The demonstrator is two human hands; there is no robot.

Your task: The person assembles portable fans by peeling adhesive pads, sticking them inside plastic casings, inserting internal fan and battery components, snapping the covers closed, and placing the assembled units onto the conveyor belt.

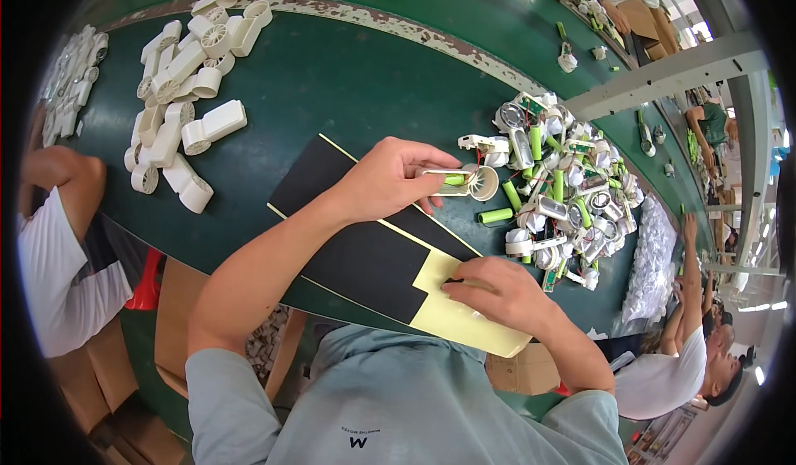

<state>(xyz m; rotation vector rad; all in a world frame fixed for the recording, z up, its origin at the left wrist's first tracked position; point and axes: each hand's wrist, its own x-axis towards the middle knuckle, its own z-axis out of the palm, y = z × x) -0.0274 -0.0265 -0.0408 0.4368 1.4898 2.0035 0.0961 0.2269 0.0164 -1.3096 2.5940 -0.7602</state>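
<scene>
White housing [483, 185] is held crosswise by left hand [383, 180] beyond yellow sheet [464, 328], black scrap [453, 281] pinched over it by right hand [502, 293]

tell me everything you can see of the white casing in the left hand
The casing is off-white and looks like plastic: a narrow, open body with a round, ribbed end toward the right of the picture. A green cylinder shows inside the body. The left hand grips the body's far end, its fingers hiding part of it, just left of the heap of white parts.
</scene>
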